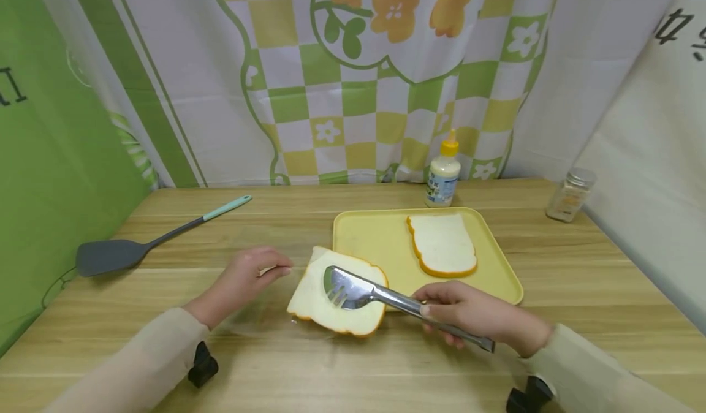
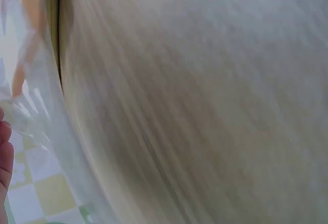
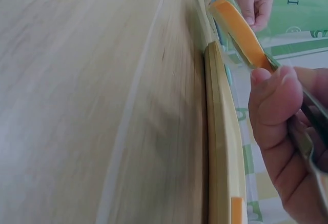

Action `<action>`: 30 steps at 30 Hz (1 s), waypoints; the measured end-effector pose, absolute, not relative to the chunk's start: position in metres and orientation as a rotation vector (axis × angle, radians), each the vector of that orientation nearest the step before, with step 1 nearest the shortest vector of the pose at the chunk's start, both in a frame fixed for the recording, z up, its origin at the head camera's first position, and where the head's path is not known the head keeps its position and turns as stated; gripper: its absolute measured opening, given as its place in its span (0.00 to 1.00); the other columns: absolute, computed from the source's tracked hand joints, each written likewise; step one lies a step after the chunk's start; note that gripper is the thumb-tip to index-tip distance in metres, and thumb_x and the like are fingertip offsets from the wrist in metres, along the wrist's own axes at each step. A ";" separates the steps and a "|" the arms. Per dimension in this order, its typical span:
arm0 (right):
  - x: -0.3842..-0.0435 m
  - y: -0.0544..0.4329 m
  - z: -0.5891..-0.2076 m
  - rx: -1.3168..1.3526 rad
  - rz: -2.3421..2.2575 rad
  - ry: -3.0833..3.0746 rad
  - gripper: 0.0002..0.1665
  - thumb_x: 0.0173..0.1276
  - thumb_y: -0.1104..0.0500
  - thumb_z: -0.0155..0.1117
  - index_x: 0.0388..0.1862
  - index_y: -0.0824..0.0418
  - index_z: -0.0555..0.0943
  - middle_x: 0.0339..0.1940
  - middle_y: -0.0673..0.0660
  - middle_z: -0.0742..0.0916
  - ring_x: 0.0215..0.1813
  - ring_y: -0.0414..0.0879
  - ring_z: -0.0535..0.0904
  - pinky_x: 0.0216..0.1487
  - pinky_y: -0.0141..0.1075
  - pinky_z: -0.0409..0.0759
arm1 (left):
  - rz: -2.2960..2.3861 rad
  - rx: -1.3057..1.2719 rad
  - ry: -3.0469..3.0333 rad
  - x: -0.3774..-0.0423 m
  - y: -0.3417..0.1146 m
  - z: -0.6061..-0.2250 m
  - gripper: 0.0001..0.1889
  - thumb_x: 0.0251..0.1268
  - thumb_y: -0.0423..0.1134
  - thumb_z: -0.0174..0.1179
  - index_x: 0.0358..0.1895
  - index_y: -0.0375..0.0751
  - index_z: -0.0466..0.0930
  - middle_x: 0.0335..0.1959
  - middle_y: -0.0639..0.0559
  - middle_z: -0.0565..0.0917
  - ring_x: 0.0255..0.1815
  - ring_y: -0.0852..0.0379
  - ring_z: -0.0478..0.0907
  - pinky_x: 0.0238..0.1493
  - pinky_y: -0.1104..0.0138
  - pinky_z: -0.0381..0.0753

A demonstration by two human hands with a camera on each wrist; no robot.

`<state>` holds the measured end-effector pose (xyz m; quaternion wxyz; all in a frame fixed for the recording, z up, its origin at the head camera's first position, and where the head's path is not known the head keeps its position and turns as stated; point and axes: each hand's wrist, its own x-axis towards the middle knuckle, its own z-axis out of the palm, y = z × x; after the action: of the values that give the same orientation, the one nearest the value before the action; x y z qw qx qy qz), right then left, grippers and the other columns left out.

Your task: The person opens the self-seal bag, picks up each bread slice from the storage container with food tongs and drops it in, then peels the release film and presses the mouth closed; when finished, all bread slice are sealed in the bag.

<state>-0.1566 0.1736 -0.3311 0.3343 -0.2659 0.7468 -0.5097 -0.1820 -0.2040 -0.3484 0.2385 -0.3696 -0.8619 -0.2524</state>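
Observation:
My right hand (image 1: 460, 310) grips metal serving tongs (image 1: 405, 303), one end slotted like a fork. Between the tongs' ends is a slice of bread (image 1: 353, 324) with an orange-brown crust, overlapping the left front corner of the yellow tray (image 1: 369, 232) in the head view. At the slice's left, my left hand (image 1: 250, 278) pinches a clear plastic bag (image 2: 38, 101) between thumb and fingers. The bag spreads thinly over the table and is hard to make out from above. A second bread slice (image 1: 443, 244) lies on the tray's right side.
Behind the tray stands a squeeze bottle (image 1: 443, 177) with a yellow cap. A glass jar (image 1: 571, 195) with a metal lid is at the right edge of the wooden table (image 1: 595, 290). A grey spatula (image 1: 118, 255) with a mint handle lies at the left.

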 end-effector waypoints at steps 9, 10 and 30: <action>-0.159 0.157 -0.328 -0.647 -1.305 1.942 0.16 0.73 0.59 0.47 0.52 0.70 0.71 0.28 0.57 0.79 0.17 0.40 0.71 0.17 0.30 0.72 | -0.769 -1.006 -2.381 -0.178 -0.194 -0.348 0.08 0.48 0.24 0.66 0.33 0.38 0.84 0.31 0.52 0.84 0.33 0.57 0.81 0.35 0.68 0.80; -0.160 0.155 -0.328 -0.647 -1.304 1.942 0.16 0.73 0.59 0.47 0.51 0.70 0.71 0.28 0.57 0.79 0.17 0.40 0.71 0.17 0.30 0.72 | -0.778 -1.001 -2.395 -0.177 -0.193 -0.348 0.08 0.48 0.24 0.65 0.33 0.38 0.84 0.31 0.52 0.85 0.34 0.57 0.81 0.36 0.68 0.80; -0.158 0.140 -0.331 -0.506 -1.459 1.879 0.20 0.72 0.60 0.46 0.55 0.74 0.66 0.28 0.56 0.80 0.19 0.40 0.71 0.18 0.29 0.72 | -0.892 -0.859 -2.520 -0.174 -0.188 -0.351 0.08 0.56 0.30 0.63 0.39 0.41 0.83 0.40 0.51 0.83 0.43 0.56 0.79 0.42 0.65 0.80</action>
<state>-0.1584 0.1400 -0.3313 0.3472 -0.1950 0.7246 -0.5625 -0.1738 -0.1881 -0.3508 0.1659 -0.3017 -0.8850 -0.3134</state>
